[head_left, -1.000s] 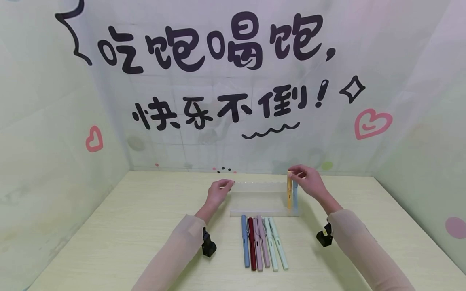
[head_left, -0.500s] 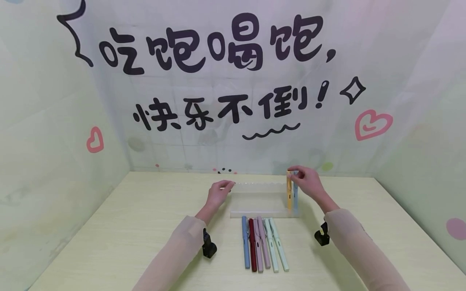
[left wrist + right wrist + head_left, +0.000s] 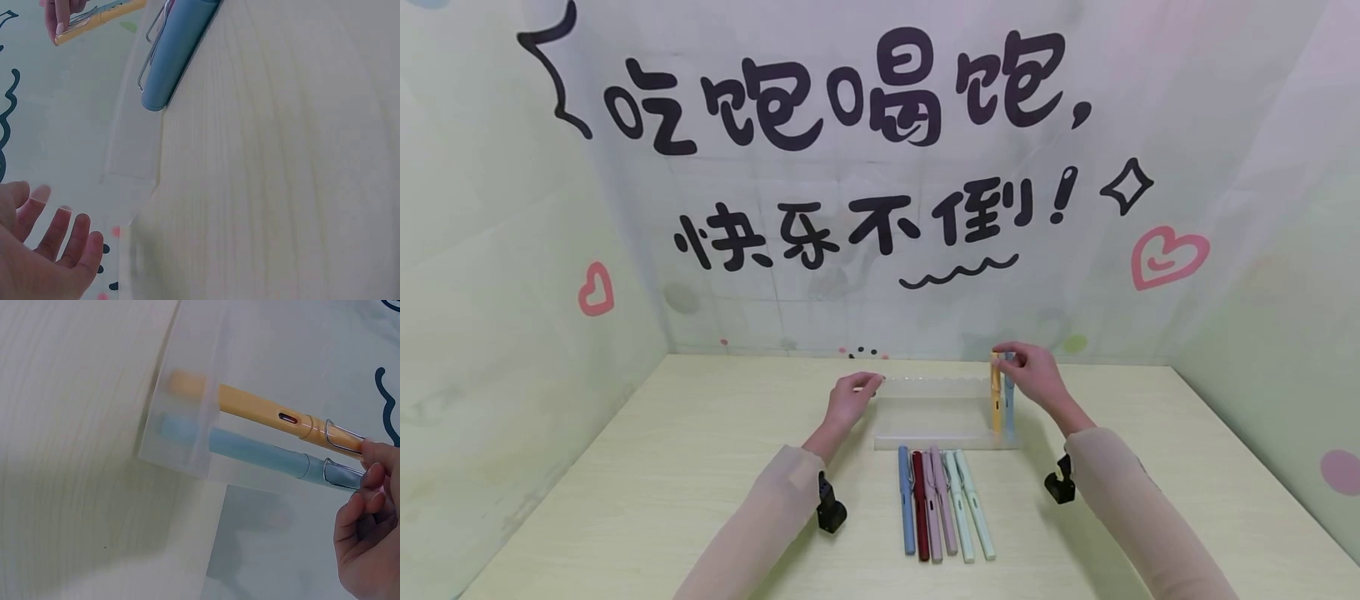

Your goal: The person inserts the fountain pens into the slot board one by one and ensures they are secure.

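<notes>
A frosted clear pen stand (image 3: 932, 417) with a scalloped top edge stands on the table. At its upper left corner, my left hand (image 3: 850, 398) pinches the panel edge between thumb and fingers. An orange-yellow fountain pen (image 3: 256, 409) stands upright at the stand's right end, its lower tip behind the front lip. The thumb and fingers of my right hand (image 3: 1033, 371) grip its cap end. Beside it, a light blue pen (image 3: 262, 453) also stands in the holder, its cap close to my curled fingers; whether they touch it I cannot tell.
In front of the stand, several capped pens lie side by side: a blue pen (image 3: 906, 500), a dark red pen (image 3: 920, 508), two mauve pens and two pale green pens (image 3: 962, 508). A printed backdrop (image 3: 850, 317) rises behind the table (image 3: 700, 467).
My right wrist and sleeve have shifted slightly left, while the fingers stay at the orange-yellow pen's top. The left hand and the loose pens hold their places.
</notes>
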Motion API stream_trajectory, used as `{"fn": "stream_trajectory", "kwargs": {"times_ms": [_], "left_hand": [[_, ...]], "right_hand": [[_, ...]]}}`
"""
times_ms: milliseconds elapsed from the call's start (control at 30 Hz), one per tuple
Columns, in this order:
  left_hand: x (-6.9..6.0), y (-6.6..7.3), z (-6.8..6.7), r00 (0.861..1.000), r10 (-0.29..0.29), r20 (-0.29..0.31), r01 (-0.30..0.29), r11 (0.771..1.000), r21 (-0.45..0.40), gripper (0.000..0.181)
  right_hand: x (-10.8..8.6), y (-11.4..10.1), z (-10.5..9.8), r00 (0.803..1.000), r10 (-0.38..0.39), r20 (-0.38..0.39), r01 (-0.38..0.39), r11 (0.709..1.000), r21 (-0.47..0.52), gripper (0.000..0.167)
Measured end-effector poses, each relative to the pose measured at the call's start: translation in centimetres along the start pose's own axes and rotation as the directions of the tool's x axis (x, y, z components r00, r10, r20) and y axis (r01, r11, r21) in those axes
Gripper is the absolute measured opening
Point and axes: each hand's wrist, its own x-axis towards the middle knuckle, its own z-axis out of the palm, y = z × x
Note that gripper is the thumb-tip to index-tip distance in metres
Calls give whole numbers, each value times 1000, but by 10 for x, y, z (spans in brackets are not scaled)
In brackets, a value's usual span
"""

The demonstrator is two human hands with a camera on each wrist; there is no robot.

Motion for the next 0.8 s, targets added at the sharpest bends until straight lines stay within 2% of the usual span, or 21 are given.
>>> {"fn": "stream_trajectory", "kwargs": {"times_ms": [800], "left_hand": [[0, 1, 1, 1000, 0, -10, 1, 1000, 14, 27]], "right_hand": [[0, 1, 0, 1000, 0, 6, 0, 1000, -25, 26]]}}
